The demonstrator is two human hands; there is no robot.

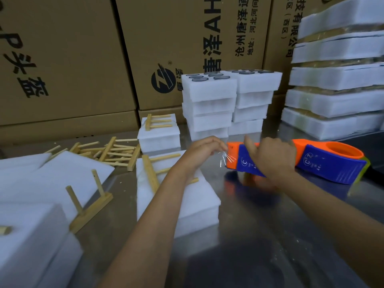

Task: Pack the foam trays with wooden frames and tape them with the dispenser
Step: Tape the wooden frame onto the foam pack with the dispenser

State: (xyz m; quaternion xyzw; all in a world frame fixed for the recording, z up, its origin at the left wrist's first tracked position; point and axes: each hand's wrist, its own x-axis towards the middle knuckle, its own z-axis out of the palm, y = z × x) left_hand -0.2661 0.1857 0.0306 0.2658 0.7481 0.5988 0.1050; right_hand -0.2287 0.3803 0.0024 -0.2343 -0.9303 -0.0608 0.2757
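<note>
Right hand grips the tape dispenser; at its front end, left hand pinches clear tape.

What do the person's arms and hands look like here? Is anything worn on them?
Both forearms are bare as far as the picture shows: no sleeves reach into view. The left hand and the right hand wear no gloves. No watch, bracelet or ring can be seen, and no marks stand out. The right hand is a little blurred, so small details there cannot be told.
</note>
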